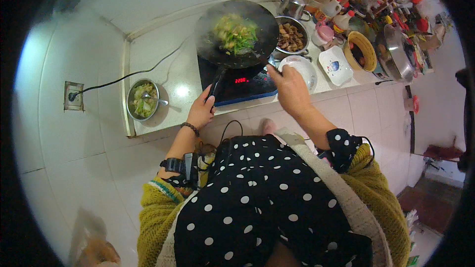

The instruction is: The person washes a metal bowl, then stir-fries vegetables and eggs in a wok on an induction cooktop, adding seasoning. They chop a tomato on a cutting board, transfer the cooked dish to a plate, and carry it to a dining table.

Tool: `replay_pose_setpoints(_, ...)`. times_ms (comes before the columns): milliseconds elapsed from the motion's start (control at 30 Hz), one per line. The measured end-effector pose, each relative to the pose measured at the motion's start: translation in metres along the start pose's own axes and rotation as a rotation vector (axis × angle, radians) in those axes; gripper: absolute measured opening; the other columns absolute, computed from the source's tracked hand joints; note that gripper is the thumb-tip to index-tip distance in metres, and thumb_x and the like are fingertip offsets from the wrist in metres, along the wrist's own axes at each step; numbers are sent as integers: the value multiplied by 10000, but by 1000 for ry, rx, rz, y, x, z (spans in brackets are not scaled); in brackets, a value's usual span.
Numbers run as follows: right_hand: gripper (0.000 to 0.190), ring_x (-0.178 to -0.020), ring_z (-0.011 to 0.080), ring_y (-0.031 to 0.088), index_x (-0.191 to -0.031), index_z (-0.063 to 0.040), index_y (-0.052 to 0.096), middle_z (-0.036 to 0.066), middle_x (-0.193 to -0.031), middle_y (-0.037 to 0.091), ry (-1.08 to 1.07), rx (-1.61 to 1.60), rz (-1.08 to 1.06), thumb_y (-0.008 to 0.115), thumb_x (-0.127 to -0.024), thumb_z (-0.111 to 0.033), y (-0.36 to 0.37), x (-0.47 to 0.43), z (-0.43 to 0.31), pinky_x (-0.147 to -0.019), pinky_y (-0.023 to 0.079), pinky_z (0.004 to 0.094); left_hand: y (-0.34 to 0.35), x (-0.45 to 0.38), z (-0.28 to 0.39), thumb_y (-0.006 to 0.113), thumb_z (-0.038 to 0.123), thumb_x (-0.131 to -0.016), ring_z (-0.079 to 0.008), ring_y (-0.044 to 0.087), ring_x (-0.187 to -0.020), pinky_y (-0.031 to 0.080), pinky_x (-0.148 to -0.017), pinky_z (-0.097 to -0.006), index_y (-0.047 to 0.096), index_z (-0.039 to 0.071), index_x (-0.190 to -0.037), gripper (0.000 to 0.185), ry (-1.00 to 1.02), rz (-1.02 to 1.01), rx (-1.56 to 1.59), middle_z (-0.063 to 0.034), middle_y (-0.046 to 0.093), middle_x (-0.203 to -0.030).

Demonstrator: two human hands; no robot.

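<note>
My left hand (pixel 201 110) grips the black handle (pixel 218 83) of a dark wok (pixel 202 44), which sits on an induction cooker (pixel 245 92) with a lit red display. Inside the wok, chopped green vegetables (pixel 235 35) with pale pieces look blurred, and steam rises over them. Above the wok's right rim, my right hand (pixel 293 91) is closed around the end of a dark utensil, whose far part is hard to make out. Just beyond that hand stands a white plate (pixel 310 68).
A metal bowl of cut cabbage (pixel 143 100) with a spoon stands at the counter's left. Right of the wok are a pot of browned meat pieces (pixel 292 38), a metal kettle (pixel 295 3), a white square dish (pixel 336 66), a yellow bowl (pixel 371 57) and crowded bottles. A black cord (pixel 137 74) crosses the left side.
</note>
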State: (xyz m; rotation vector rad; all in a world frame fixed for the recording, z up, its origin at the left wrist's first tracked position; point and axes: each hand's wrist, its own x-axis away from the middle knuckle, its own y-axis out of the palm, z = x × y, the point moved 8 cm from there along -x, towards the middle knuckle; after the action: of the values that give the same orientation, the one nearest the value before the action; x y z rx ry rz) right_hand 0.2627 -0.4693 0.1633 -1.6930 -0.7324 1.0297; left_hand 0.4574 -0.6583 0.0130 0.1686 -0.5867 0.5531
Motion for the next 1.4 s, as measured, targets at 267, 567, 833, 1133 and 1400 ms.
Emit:
replay_pose_setpoints(267,496,-893,350,610,-1283,-213,709,134,-940,576,79,37,37,596,-846,-8,-37,-1,11,-775,508,459,6,-1,6,492,221,-1065,-71,429,-546,376,-475,-242,401,260,-1566,511,24,-37,2,12,502,-695)
replay_pose_setpoints(567,373,-994,375,691,-1179,-124,760,210,-1034,733,176,113,-232,611,-838,-92,-111,-80,77,-944,529,449,2,3,8,492,195,-1062,-71,430,-555,372,-475,-239,408,261,-1565,515,35,-12,11,19,498,-705)
replay_pose_setpoints(833,409,-972,377,705,-1224,-240,744,204,-1078,729,302,-211,-333,652,-830,-179,-4,-92,123,-887,556,452,3,8,16,501,181,-1061,-70,460,-590,393,-495,-242,426,226,-1557,504,17,-7,3,27,515,-756)
replay_pose_setpoints(1133,406,-988,358,710,-1257,-164,713,172,-1107,734,383,-411,-44,740,-852,-158,67,-33,141,-861,544,395,10,9,28,504,173,-1058,-67,464,-598,409,-497,-246,430,219,-1554,503,35,12,-25,32,493,-755)
replay_pose_setpoints(1400,350,-679,108,586,-1244,-15,706,56,-828,687,603,-1138,-207,693,-899,-69,63,1,151,-614,439,239,15,9,24,490,193,-1064,-66,429,-552,377,-476,-236,404,224,-1567,511,-36,9,-2,21,483,-706)
